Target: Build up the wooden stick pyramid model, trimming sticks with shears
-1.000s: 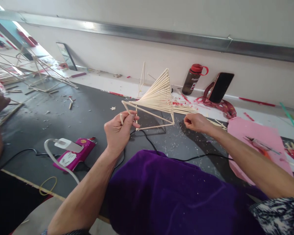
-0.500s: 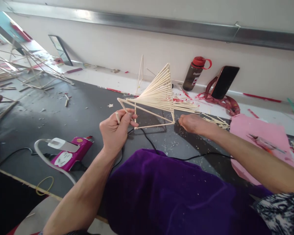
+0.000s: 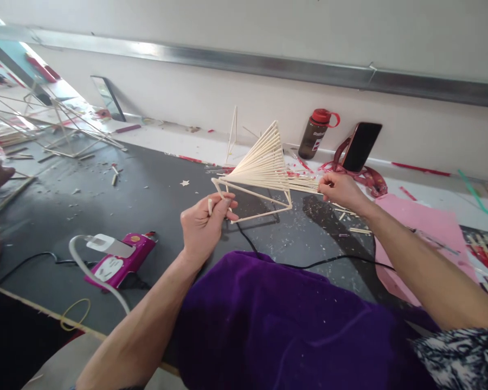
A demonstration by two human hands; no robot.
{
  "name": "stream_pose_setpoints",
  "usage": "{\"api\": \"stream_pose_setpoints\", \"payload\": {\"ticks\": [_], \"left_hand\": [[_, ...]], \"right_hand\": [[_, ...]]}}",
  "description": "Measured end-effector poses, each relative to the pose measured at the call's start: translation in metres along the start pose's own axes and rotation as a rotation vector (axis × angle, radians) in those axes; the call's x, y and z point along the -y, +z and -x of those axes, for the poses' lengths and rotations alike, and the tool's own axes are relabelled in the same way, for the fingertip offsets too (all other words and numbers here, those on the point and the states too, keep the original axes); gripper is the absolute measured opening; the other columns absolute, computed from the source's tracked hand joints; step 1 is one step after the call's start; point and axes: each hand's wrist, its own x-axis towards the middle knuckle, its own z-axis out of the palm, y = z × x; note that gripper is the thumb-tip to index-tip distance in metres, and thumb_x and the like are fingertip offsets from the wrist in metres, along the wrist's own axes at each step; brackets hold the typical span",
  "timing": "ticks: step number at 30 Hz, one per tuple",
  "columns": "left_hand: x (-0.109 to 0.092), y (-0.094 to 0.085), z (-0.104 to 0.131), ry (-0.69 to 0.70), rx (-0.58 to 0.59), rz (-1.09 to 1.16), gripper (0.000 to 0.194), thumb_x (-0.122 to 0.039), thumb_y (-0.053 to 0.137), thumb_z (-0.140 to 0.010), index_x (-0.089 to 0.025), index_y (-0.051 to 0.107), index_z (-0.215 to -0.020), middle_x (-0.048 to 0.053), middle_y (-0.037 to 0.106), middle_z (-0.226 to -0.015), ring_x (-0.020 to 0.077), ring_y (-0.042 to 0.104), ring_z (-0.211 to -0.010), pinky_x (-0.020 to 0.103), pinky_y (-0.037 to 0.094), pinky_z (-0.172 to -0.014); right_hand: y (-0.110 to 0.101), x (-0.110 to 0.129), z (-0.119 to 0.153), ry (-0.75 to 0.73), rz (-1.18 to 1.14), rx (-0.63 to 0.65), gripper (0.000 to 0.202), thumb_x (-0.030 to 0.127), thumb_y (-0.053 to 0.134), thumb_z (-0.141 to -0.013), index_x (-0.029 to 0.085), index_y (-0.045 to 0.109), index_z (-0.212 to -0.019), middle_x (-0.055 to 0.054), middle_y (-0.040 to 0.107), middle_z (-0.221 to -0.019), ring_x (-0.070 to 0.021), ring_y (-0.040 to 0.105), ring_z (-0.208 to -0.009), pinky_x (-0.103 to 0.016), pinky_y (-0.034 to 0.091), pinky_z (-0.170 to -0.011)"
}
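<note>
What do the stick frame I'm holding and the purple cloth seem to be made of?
The stick frame: probably wood or bamboo, unpainted and matt, judging by its pale tan colour. The purple cloth: likely velvet or similar plush, given its soft sheen and lighter streaks.

Right sleeve point(image 3: 461, 352) is showing black-and-white print, feathery irregular patches; cuff edge is sitting above bare right forearm point(image 3: 423, 265). Left sleeve point(image 3: 134, 387) is barely showing at bottom edge, dark; pattern is not reading clearly. Purple cloth point(image 3: 301, 330), plush, velvet-like, is covering lap area; whether worn or draped is proving unclear. Nap is carrying scattered pale specks, soft folds. Left hand point(image 3: 203, 219) and right hand point(image 3: 341, 190) are presenting ungloved.
</note>
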Motion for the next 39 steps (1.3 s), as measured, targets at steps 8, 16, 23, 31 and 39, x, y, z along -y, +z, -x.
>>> {"api": "stream_pose_setpoints", "payload": {"ticks": [8, 16, 23, 31, 39], "left_hand": [[-0.001, 0.026, 0.023, 0.006, 0.236, -0.015, 0.019, -0.033, 0.053, -0.089, -0.024, 0.069, -0.090, -0.002, 0.074, -0.074, 0.0148, 0.071, -0.064, 0.027, 0.055, -0.072], [-0.010, 0.037, 0.036, 0.057, 0.387, -0.004, 0.021, -0.029, 0.051, -0.090, -0.025, 0.069, -0.081, 0.000, 0.075, -0.083, 0.0138, 0.071, -0.062, 0.022, 0.054, -0.059], [-0.009, 0.035, 0.031, 0.101, 0.405, -0.045, 0.020, -0.031, 0.052, -0.090, -0.026, 0.070, -0.083, -0.002, 0.073, -0.072, 0.0148, 0.071, -0.066, 0.024, 0.053, -0.068], [-0.001, 0.033, 0.028, 0.038, 0.385, -0.067, 0.022, -0.031, 0.049, -0.091, -0.022, 0.069, -0.087, -0.002, 0.075, -0.079, 0.0134, 0.071, -0.066, 0.022, 0.052, -0.069], [-0.002, 0.025, 0.027, -0.011, 0.439, -0.078, 0.024, -0.030, 0.047, -0.091, -0.019, 0.068, -0.088, 0.000, 0.074, -0.083, 0.0116, 0.071, -0.063, 0.018, 0.050, -0.061]], "right_hand": [[-0.002, -0.005, 0.000, 0.064, -0.349, -0.134, 0.024, 0.022, 0.051, -0.075, 0.016, 0.062, -0.095, -0.002, 0.069, -0.076, -0.0132, 0.061, -0.055, -0.023, 0.049, -0.050], [-0.011, -0.005, 0.012, 0.048, -0.369, -0.178, 0.017, 0.025, 0.057, -0.068, 0.016, 0.068, -0.077, -0.001, 0.069, -0.068, -0.0162, 0.061, -0.060, -0.025, 0.045, -0.054], [-0.005, -0.018, 0.009, 0.098, -0.370, -0.165, 0.027, 0.026, 0.054, -0.069, 0.016, 0.072, -0.087, 0.000, 0.066, -0.058, -0.0151, 0.058, -0.051, -0.023, 0.041, -0.047], [-0.011, -0.022, 0.008, 0.059, -0.373, -0.190, 0.026, 0.031, 0.060, -0.069, 0.015, 0.073, -0.086, -0.003, 0.070, -0.068, -0.0169, 0.063, -0.061, -0.025, 0.047, -0.057], [-0.028, 0.003, -0.034, -0.017, -0.298, -0.160, 0.024, 0.023, 0.055, -0.070, 0.018, 0.073, -0.087, 0.001, 0.067, -0.061, -0.0141, 0.063, -0.057, -0.022, 0.047, -0.056]]}}
